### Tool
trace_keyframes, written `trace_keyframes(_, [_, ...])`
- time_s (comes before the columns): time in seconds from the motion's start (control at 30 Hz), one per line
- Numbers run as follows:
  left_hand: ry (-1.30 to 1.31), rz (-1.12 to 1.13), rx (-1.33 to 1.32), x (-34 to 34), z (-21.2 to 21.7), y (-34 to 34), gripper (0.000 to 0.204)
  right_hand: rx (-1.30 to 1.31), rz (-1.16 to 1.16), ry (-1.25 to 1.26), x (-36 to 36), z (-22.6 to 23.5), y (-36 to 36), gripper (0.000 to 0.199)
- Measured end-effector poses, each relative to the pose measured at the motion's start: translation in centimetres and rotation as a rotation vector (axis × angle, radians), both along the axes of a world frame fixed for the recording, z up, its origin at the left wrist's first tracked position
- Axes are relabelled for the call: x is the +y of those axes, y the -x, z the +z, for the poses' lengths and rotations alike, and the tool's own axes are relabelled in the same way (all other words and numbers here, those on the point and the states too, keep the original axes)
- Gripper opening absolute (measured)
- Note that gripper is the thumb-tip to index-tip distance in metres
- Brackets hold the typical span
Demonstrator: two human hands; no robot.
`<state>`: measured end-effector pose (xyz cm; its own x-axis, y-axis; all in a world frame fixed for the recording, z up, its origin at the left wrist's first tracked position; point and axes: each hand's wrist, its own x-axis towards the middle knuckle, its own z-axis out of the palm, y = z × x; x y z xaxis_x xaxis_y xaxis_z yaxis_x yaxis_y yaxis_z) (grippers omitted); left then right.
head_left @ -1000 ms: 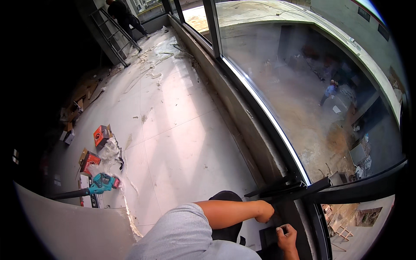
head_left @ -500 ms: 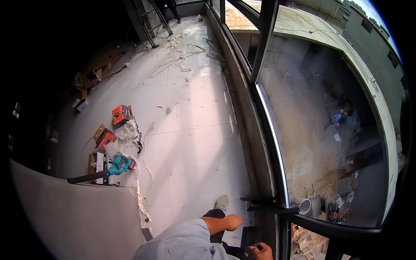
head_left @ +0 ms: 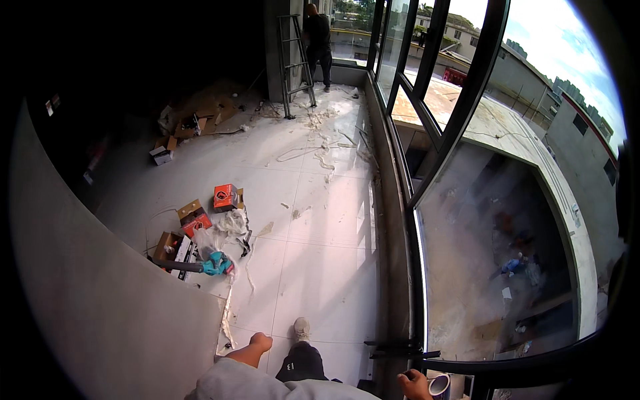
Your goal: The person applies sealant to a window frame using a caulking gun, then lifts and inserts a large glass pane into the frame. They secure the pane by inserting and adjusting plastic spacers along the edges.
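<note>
My left hand hangs in front of me over the pale tiled floor, its fingers curled into a fist with nothing showing in it. At the lower edge, my right hand is closed beside the window wall; whatever its fingers hold is too small or hidden. Right next to it is a white ring-shaped roll. Just beyond that hand, dark strips jut across from the window ledge. My shoe is stepping forward between the hands.
A grey low wall curves along the left. Ahead lie a teal blower, opened boxes, an orange box and plastic wrap. Farther off stand a ladder and a person. Tall windows line the right.
My view has tilted up, bringing the far person and ladder into fuller sight. My left hand has swung left, away from my right hand. The white roll now appears beside my right hand.
</note>
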<state>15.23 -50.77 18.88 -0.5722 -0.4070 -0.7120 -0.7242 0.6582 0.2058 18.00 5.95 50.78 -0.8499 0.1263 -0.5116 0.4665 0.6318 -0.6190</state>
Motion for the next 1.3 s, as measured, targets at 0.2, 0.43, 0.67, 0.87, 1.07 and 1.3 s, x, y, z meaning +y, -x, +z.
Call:
trace_keyframes(0.2, [-0.158,0.087,-0.403,-7.4,0.1,2.3,0.046,-0.140,0.078,-0.179,0.8,-7.3,0.0,0.032])
trace_keyframes(0.43, [-0.195,-0.245,-0.124,-11.3,3.4,21.6,0.051,-0.240,-0.034,-0.258,-2.3,-7.0,8.4,0.036])
trace_keyframes(0.67, [-0.198,-0.198,0.293,-11.5,14.0,43.4,0.046,0.009,-0.004,-0.029,-1.5,-15.1,22.7,0.041])
trace_keyframes(0.87, [-0.289,-0.181,0.299,-10.7,9.7,48.5,0.040,-0.248,-0.251,-0.073,-6.6,-13.7,37.7,0.037])
trace_keyframes(1.07, [-0.208,-0.225,-0.177,-17.4,7.4,44.5,0.037,-0.431,0.154,-0.311,-1.3,-21.9,51.8,0.047])
trace_keyframes(1.3, [-0.284,0.100,0.112,-24.8,5.7,46.6,0.024,-0.091,0.238,-0.209,-5.0,-28.0,88.2,0.037])
